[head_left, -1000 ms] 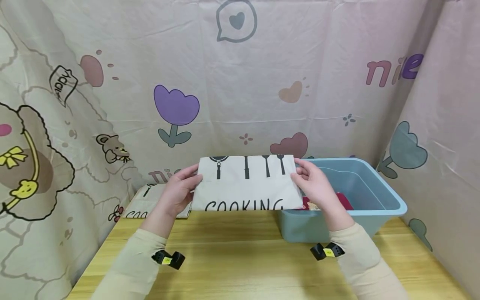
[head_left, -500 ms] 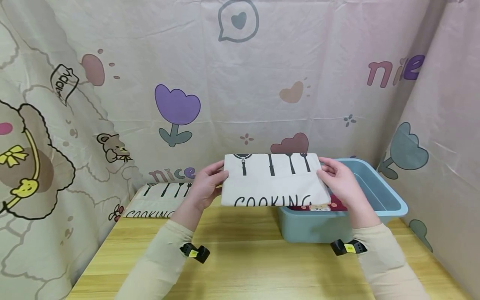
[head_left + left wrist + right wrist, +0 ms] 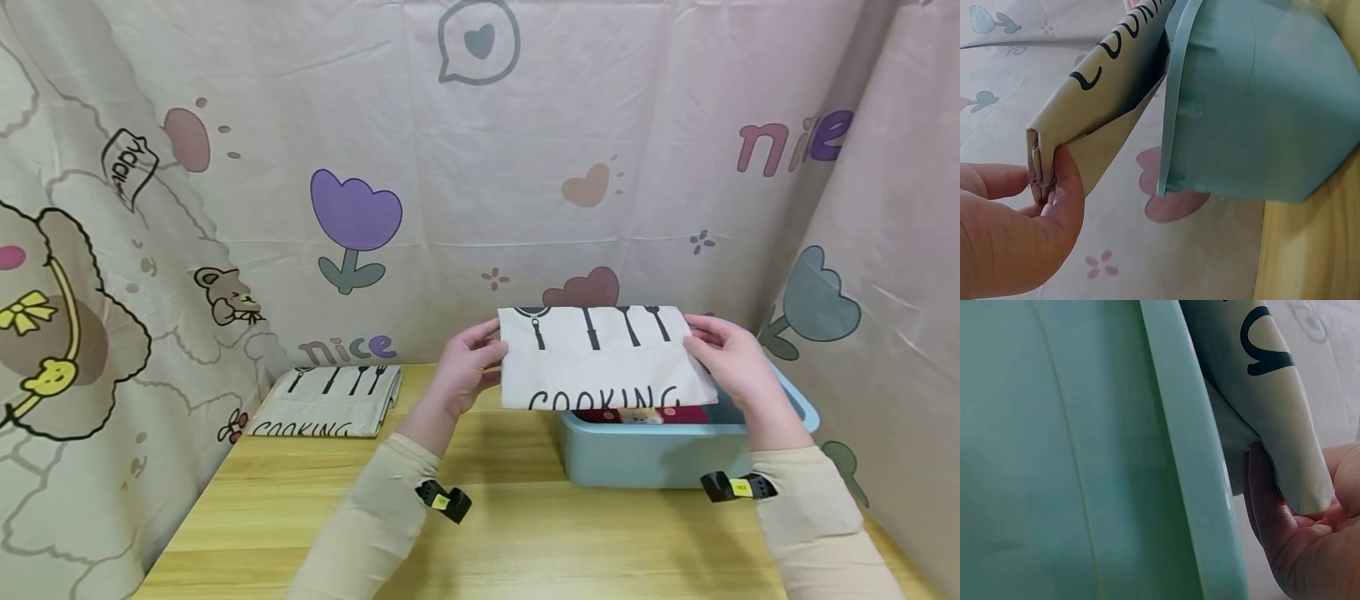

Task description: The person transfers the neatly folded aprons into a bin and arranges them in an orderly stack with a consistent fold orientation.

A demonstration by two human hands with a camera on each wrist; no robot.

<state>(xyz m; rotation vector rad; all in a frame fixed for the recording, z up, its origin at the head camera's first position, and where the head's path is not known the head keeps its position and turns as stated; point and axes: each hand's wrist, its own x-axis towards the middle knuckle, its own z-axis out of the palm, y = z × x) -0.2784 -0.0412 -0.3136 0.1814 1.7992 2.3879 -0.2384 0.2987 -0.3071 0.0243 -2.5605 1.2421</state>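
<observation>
A folded white cloth (image 3: 600, 362), printed with dark utensils and the word COOKING, is held level between both my hands above the light-blue bin (image 3: 652, 458). My left hand (image 3: 467, 371) pinches its left end; the left wrist view shows thumb and fingers (image 3: 1069, 187) closed on the stacked folds. On the right end, my right hand (image 3: 731, 362) grips the cloth's edge, and the right wrist view has that hand beside the bin's rim (image 3: 1204, 456). Red patterned fabric (image 3: 686, 415) lies inside the bin, partly hidden by the cloth.
A second folded cloth (image 3: 322, 404) with the same print lies at the back left of the wooden table (image 3: 300, 508). A patterned curtain (image 3: 465, 183) hangs behind the table and along its sides.
Both hands have carried the folded cloth rightward, from left of the bin to above it. The second cloth on the table has come fully into view.
</observation>
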